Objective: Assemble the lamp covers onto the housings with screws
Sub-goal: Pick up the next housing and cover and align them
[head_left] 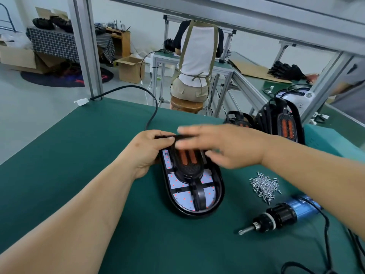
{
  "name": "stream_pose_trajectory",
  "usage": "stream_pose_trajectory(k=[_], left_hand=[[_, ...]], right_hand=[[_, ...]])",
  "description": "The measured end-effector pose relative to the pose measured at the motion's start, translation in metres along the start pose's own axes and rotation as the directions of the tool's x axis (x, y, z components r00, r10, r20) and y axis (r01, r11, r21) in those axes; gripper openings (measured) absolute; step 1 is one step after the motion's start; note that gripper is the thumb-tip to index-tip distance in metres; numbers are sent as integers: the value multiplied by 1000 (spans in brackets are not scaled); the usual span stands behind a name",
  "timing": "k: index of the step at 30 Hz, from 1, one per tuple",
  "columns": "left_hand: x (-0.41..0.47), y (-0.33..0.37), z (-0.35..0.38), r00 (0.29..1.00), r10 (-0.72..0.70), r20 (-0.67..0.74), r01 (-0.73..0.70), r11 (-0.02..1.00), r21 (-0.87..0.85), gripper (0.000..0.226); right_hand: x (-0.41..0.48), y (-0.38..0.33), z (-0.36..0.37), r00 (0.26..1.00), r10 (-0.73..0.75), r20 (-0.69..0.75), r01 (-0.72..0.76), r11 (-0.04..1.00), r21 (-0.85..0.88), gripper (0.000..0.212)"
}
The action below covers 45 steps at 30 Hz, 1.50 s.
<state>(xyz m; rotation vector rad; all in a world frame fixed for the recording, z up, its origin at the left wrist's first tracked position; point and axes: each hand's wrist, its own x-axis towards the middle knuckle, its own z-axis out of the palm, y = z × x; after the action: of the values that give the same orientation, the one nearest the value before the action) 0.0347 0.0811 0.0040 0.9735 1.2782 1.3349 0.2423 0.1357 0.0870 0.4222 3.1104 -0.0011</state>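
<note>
So the housing (215,202) sits flat in the middle of the green desk (79,155), LED board facing up, with the black cover (187,163) lying on top of it, orange strips showing. The left hand (146,153) has its fingers curled around the housing's far-left end, thumb on the black edge there. The right hand (227,147) is blurry, fingers spread and fairly straight over the housing's far end, holding nothing. A pile of screws (264,186) lies right of the housing, with the screwdriver (276,218) just nearer than that. More lamps (282,119) are stacked beyond the housing to the right.
</note>
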Motion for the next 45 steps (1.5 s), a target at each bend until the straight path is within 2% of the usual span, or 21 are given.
stream_pose_trajectory(k=[1, 2, 3, 4, 5, 6, 8, 11, 14, 16, 18, 21, 26, 29, 32, 36, 37, 39, 41, 43, 45], left_hand=[[1, 1, -1, 1000, 18, -12, -18, 998, -53, 10], [1, 2, -3, 999, 36, -23, -38, 995, -93, 11], [1, 2, -2, 998, 53, -31, -56, 992, -116, 11], [1, 2, 0, 997, 64, -37, -68, 990, -127, 11], [0, 2, 3, 997, 68, -45, -74, 988, -132, 11], [-1, 2, 6, 996, 69, -56, -76, 988, -131, 11], [-1, 0, 11, 994, 78, -72, -86, 989, -123, 12], [-2, 0, 12, 995, 69, -78, -79, 989, -129, 11], [-6, 2, 16, 989, 47, -140, -74, 978, -194, 8], [-11, 3, 22, 982, 5, -190, -47, 975, -217, 31], [-21, 3, 28, 988, -82, -128, 51, 973, -223, 60], [-35, -4, 36, 979, -202, 32, 203, 940, -275, 46], [-40, -4, 36, 986, -158, 56, 168, 904, -392, 52], [-39, 0, 37, 983, -180, 39, 180, 894, -410, 37], [-41, 4, 33, 971, -235, 40, 233, 900, -369, 22], [-51, 7, 33, 957, -286, 37, 286, 924, -254, 16], [-53, 8, 33, 955, -295, 42, 297, 928, -227, 16], [-58, 7, 35, 949, -308, 61, 314, 937, -154, 17], [-64, 5, 37, 946, -317, 71, 322, 943, -87, 16], [-69, 4, 37, 938, -340, 70, 343, 938, -45, 16], [-72, 5, 39, 936, -349, 51, 349, 937, 0, 17]], right_hand=[[-4, 5, 1, 968, 146, -206, -109, 977, 181, 64], [-7, 6, 4, 861, 371, -348, -222, 890, 398, 52], [-6, 5, 7, 719, 601, -349, -322, 732, 600, 38], [-4, 3, 12, 581, 787, -207, -422, 509, 750, 31], [1, 0, 19, 487, 873, -32, -494, 306, 814, 41], [4, -5, 25, 423, 901, 100, -547, 166, 820, 53], [9, -16, 32, 362, 913, 186, -573, 60, 818, 57], [15, -24, 38, 353, 922, 156, -554, 71, 830, 54], [21, -26, 43, 331, 941, 71, -577, 142, 804, 52], [24, -27, 46, 282, 959, 27, -590, 151, 793, 50], [27, -29, 47, 238, 971, 13, -568, 129, 813, 50], [30, -30, 44, 232, 973, 14, -548, 118, 828, 54], [10, -30, 41, 399, 897, 192, -439, 3, 898, 60], [13, -39, 51, 457, 878, 142, -426, 75, 902, 50], [19, -51, 60, 386, 915, 117, -453, 77, 888, 65], [12, -59, 66, 369, 914, 170, -488, 35, 872, 71], [7, -61, 66, 366, 915, 171, -539, 58, 840, 70], [-7, -60, 63, 400, 907, 131, -658, 185, 730, 59], [-25, -60, 54, 411, 908, 74, -727, 278, 627, 59], [-48, -55, 44, 364, 932, -3, -730, 287, 621, 64], [-78, -48, 35, 259, 962, -81, -746, 253, 616, 62]])
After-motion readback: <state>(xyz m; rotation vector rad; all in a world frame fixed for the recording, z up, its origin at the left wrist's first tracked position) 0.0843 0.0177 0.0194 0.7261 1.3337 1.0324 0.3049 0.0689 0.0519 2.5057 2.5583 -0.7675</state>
